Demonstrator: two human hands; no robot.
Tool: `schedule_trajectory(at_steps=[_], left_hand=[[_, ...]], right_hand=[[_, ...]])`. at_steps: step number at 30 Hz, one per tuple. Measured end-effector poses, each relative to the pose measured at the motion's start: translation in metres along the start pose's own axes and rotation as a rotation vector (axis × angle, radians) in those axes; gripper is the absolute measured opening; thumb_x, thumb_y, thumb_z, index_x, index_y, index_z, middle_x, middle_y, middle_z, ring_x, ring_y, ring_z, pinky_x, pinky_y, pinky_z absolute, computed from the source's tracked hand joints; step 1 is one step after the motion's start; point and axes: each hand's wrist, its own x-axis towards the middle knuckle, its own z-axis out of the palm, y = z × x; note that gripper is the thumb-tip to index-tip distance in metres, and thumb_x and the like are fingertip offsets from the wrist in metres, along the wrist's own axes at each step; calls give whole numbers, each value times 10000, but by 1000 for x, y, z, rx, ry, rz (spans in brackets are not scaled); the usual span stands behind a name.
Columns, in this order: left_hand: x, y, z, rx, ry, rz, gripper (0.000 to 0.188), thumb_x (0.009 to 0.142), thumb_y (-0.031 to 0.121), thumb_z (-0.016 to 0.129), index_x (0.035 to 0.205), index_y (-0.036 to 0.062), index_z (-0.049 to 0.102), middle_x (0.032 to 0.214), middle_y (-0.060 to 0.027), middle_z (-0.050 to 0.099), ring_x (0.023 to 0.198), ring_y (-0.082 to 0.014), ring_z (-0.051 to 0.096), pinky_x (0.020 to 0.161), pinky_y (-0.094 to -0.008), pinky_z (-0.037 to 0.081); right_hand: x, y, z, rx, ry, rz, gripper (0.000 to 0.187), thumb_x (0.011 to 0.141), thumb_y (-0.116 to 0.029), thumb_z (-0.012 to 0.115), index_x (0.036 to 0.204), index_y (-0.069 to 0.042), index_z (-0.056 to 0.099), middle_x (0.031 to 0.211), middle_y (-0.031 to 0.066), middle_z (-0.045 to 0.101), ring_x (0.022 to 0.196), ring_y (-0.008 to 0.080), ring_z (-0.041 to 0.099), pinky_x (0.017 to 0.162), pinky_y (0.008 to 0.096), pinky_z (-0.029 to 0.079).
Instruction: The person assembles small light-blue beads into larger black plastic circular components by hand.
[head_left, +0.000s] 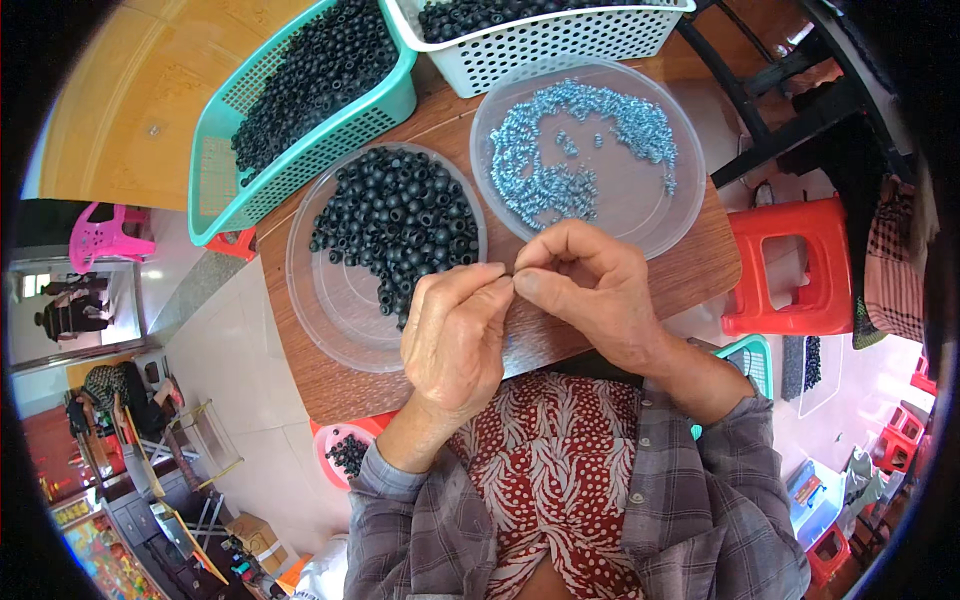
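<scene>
My left hand point(455, 335) and my right hand point(595, 290) meet fingertip to fingertip above the near edge of a brown tabletop point(545, 350). Each has thumb and forefinger pinched together, and whatever sits between them is too small or hidden to name. Close by my left hand stands a clear round tub point(305, 300) partly filled with round black pieces point(400, 210) that have holes in them. Beyond my right hand, a second clear round tub point(665, 225) holds many tiny shiny blue pieces point(545, 120), spread in a loose ring.
A teal basket point(300, 175) and a white perforated basket point(560, 55), both with black pieces, stand behind the tubs. To the right is a red stool point(795, 270). A pink bowl point(325, 445) of black pieces sits below the table's left edge.
</scene>
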Motion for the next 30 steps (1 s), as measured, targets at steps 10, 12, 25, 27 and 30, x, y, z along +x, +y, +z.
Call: schedule_trajectory(at_steps=[10,12,25,27,30], left_hand=[[2,14,0,-1328,27,-1045,193,856,-24,621,1046,-36,584,959,-98,633,862,-161,605,786,-272,497],[7,27,6,-1476,95,-1309,197,882,18,608,1071,-31,577,973,-87,634,887,-148,601,812,-268,486],[-9,8,27,-1701,27,-1505,198,848,58,615,1031,-14,594,920,-104,626,792,-178,580,727,-315,464],[-13,6,29,-1783,-24,-1425,188,836,50,621,1009,-20,603,897,-112,625,743,-177,563,682,-313,446],[-12,8,30,-1711,-53,-1443,220,829,81,624,1021,-24,596,879,-132,572,690,-172,478,614,-293,381]], right_hand=[[-13,-10,-20,-389,9,-367,211,745,58,703,900,-30,591,854,49,590,730,131,551,626,244,432],[-12,-18,-18,-724,-31,-745,239,700,82,694,886,-27,591,875,91,589,711,206,560,621,313,444],[-5,-20,-40,-1078,-111,-848,160,676,-97,604,809,-9,583,809,91,538,765,278,526,667,383,417],[24,-21,-65,-1134,13,-815,79,714,-69,618,781,-28,609,784,90,576,786,294,551,684,402,435],[60,-7,-92,-1134,143,-526,50,741,-50,611,782,-31,633,767,123,595,803,325,562,698,426,444]])
